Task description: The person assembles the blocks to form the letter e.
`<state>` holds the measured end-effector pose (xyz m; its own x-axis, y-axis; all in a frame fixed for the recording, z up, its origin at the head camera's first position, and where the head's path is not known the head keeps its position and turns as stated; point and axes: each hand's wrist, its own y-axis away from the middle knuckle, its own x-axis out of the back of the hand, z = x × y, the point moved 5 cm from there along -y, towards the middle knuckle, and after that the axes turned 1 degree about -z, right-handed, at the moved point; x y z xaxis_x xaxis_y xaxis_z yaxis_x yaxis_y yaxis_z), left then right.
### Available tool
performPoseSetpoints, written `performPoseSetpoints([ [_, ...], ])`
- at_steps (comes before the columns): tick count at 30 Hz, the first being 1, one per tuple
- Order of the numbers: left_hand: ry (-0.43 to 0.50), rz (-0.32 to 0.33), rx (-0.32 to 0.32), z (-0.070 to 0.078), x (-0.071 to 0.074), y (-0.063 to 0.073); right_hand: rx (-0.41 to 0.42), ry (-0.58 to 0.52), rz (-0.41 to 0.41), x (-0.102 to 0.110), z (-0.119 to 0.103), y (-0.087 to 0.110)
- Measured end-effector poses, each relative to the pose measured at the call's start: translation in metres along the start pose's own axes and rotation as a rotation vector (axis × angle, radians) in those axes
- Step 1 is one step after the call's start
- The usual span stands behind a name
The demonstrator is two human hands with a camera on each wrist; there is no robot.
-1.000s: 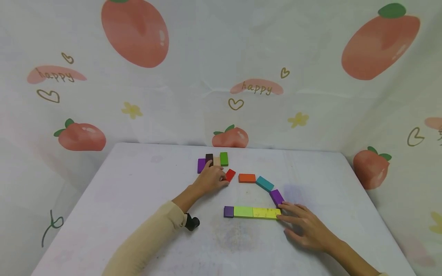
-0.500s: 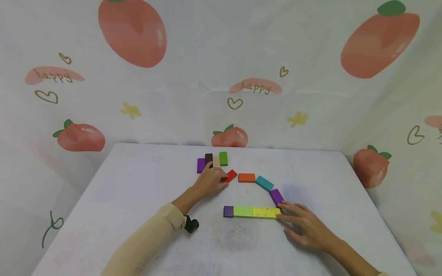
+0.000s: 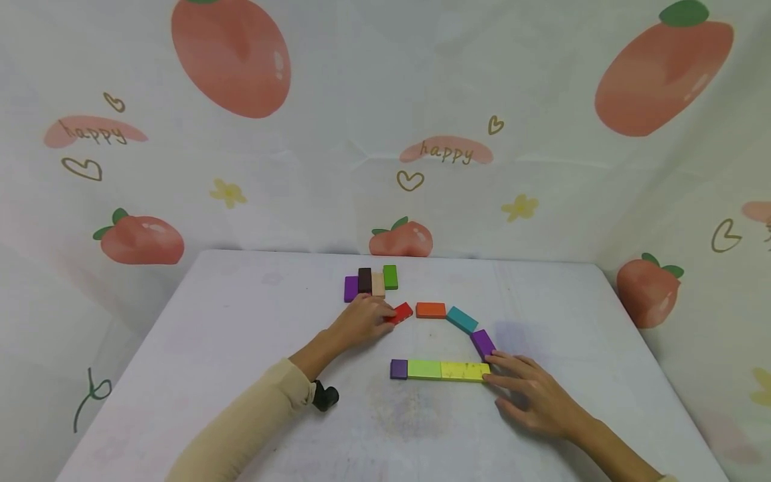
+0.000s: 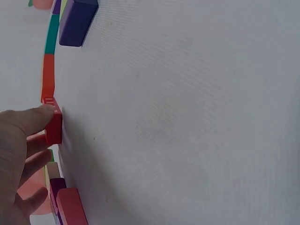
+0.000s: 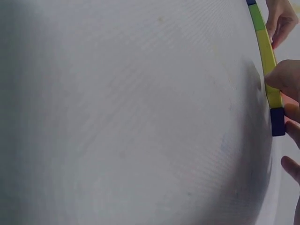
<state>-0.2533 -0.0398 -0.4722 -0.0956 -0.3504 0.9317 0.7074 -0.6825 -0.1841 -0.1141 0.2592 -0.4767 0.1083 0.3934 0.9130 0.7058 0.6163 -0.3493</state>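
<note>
My left hand [image 3: 363, 320] pinches a red block [image 3: 401, 312] between thumb and fingers, just left of an orange block [image 3: 431, 310]. In the left wrist view the thumb lies against the red block [image 4: 55, 126]. From the orange block, a teal block [image 3: 462, 320] and a purple block [image 3: 482, 344] curve down to the right. My right hand [image 3: 536, 395] has its fingers spread, fingertips at the purple block and at the end of a yellow block [image 3: 464, 371]. The yellow block continues a straight row with a light green block [image 3: 424, 369] and a dark purple block [image 3: 399, 369].
Behind my left hand stand a purple block [image 3: 351, 288], a dark brown block [image 3: 365, 280], a beige block [image 3: 378, 284] and a green block [image 3: 390, 276]. A salmon-red block [image 4: 72, 207] shows in the left wrist view. A patterned cloth [image 3: 337, 194] hangs behind the table [image 3: 241, 402].
The red block has turned flatter and shifted slightly toward the orange block. My left hand has drawn slightly back from the brown and beige blocks. My right hand has stayed put.
</note>
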Motion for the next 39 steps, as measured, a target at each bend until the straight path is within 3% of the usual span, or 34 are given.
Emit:
performPoseSetpoints([
  [11,0.025,-0.011,-0.017,0.0004,0.0034,0.0035,-0.031,-0.011,-0.013,-0.0010,0.0013,-0.0006],
  [21,0.026,-0.018,-0.028,0.0033,0.0036,0.0012,0.011,-0.025,0.015,0.0011,0.0008,-0.0012],
  [39,0.015,-0.021,-0.031,0.0039,0.0005,0.0001,-0.006,-0.017,0.006,-0.0002,0.0002,-0.0007],
])
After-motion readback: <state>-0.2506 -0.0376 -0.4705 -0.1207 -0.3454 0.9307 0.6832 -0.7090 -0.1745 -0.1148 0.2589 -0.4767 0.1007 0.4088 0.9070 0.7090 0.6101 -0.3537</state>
